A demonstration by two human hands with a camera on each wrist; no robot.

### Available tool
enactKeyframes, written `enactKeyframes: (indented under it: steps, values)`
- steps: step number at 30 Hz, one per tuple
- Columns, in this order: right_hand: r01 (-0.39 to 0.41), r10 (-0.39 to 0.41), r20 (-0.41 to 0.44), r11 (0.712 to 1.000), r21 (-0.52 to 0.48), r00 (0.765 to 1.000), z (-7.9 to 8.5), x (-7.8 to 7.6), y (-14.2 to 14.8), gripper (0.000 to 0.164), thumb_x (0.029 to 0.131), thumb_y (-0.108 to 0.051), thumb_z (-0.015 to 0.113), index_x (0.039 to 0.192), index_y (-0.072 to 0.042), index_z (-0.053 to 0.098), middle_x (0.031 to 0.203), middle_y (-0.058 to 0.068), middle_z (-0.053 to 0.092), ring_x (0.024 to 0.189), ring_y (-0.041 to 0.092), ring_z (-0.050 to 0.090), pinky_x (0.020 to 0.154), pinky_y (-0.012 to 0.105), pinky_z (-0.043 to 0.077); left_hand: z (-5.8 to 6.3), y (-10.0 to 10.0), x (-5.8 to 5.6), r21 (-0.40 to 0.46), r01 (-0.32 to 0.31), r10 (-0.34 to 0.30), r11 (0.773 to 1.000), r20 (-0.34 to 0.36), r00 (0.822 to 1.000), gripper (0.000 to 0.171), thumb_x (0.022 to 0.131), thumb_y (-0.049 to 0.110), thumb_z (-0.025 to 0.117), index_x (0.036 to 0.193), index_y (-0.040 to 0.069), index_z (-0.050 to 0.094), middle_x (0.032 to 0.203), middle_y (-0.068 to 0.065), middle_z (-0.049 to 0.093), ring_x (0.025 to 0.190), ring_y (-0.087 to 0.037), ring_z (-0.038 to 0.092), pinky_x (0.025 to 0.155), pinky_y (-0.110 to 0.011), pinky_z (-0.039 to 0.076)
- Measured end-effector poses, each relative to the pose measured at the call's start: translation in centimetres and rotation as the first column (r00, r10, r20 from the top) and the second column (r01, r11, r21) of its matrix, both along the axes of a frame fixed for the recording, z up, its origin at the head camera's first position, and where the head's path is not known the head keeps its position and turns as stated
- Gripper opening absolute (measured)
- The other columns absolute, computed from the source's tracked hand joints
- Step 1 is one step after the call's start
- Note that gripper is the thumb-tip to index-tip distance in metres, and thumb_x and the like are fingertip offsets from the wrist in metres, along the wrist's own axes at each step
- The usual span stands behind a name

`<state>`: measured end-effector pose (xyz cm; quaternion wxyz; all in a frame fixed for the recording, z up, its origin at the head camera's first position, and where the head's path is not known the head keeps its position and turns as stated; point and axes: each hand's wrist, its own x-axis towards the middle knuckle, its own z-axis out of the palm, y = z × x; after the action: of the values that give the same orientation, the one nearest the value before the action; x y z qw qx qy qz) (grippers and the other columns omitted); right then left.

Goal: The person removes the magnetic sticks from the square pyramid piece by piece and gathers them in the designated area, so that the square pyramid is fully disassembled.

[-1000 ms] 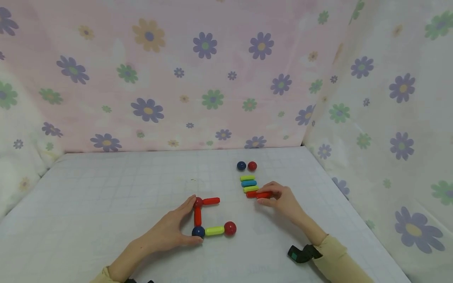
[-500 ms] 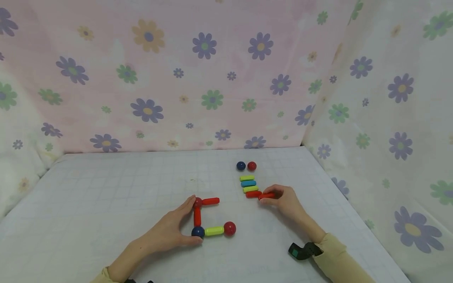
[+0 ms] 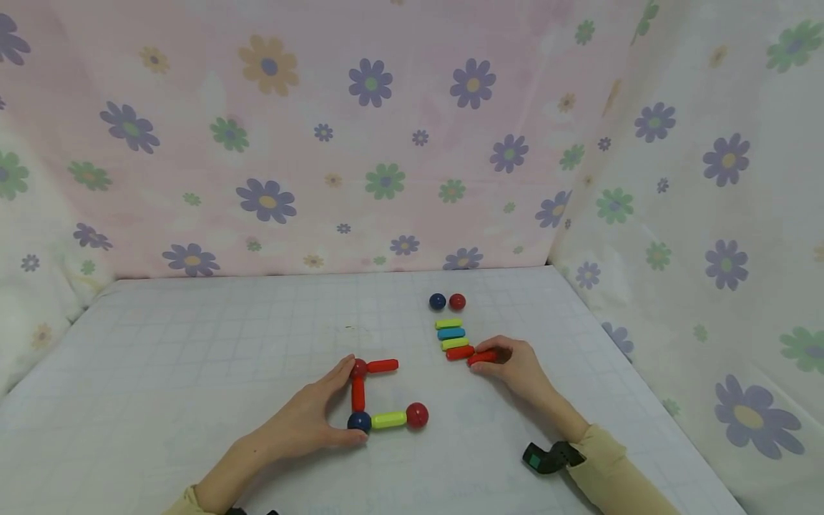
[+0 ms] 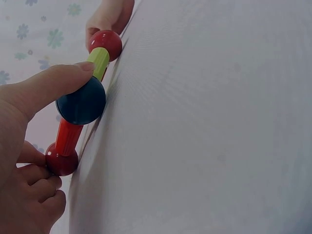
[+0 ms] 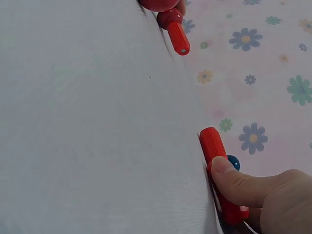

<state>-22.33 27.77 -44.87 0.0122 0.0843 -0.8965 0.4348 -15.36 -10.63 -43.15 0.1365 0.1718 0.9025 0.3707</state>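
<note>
Lying at near left, a ball-and-rod frame (image 3: 357,395) is held by the left grip (image 3: 310,418); farther right, a red rod (image 3: 483,357) is pinched by the right grip (image 3: 518,366).

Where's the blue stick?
In the head view, the blue stick lies right of centre, between two yellow-green sticks, near the right hand.

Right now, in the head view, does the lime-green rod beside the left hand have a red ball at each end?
No, the lime-green rod meets a red ball at one end but a dark blue ball at the other.
</note>
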Motion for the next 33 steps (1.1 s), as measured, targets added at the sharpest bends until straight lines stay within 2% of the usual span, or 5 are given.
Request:
enactKeyframes:
  steps: [20,22,27,29,33]
  values:
    - [-0.018,0.018,0.004,1.0,-0.022,1.0,-0.08,0.1,-0.08,0.037,0.081,-0.023,0.085,0.113,-0.011,0.072,0.11,0.005,0.071,0.096,0.02,0.061,0.081,0.02,0.052,0.05,-0.04,0.14,0.008,0.0,-0.001,1.0,0.007,1.0,0.114,0.071,0.056,0.084,0.16,0.018,0.025,0.166,0.005,0.023,0.152,-0.026,0.027,0.116,-0.061,0.03]
    - [-0.024,0.024,0.002,0.999,-0.022,1.0,0.75,0.53,-0.46,0.036,0.082,-0.019,0.083,0.113,-0.008,0.071,0.11,0.008,0.071,0.096,0.022,0.061,0.081,0.02,0.052,0.08,-0.03,0.15,0.01,0.002,-0.002,1.0,0.004,1.0,0.114,0.071,0.057,0.084,0.16,0.017,0.025,0.166,0.004,0.023,0.151,-0.026,0.027,0.116,-0.061,0.03]
    - [-0.025,0.025,0.005,0.999,-0.025,1.0,0.77,0.52,-0.49,0.036,0.083,-0.015,0.082,0.115,-0.006,0.07,0.112,0.009,0.071,0.098,0.023,0.062,0.082,0.021,0.052,0.12,-0.04,0.11,0.01,0.006,-0.006,1.0,-0.002,1.0,0.113,0.072,0.057,0.084,0.16,0.017,0.025,0.166,0.004,0.023,0.151,-0.026,0.027,0.116,-0.061,0.031]
    - [-0.022,0.022,0.004,0.999,-0.03,1.0,-0.05,0.08,-0.08,0.037,0.082,-0.018,0.083,0.116,-0.009,0.07,0.112,0.007,0.071,0.098,0.021,0.062,0.082,0.02,0.052,0.14,-0.03,0.1,0.01,0.007,-0.007,1.0,-0.002,1.0,0.113,0.072,0.057,0.084,0.16,0.017,0.025,0.166,0.004,0.023,0.151,-0.026,0.028,0.116,-0.061,0.031]
    - [-0.027,0.027,0.005,0.999,-0.044,1.0,0.05,0.14,-0.12,0.038,0.082,-0.02,0.084,0.116,-0.009,0.07,0.112,0.006,0.071,0.098,0.021,0.062,0.082,0.02,0.052,0.2,0.03,0.05,0.014,0.01,-0.01,1.0,-0.006,1.0,0.113,0.072,0.057,0.083,0.16,0.017,0.025,0.166,0.002,0.024,0.151,-0.028,0.028,0.115,-0.062,0.031]
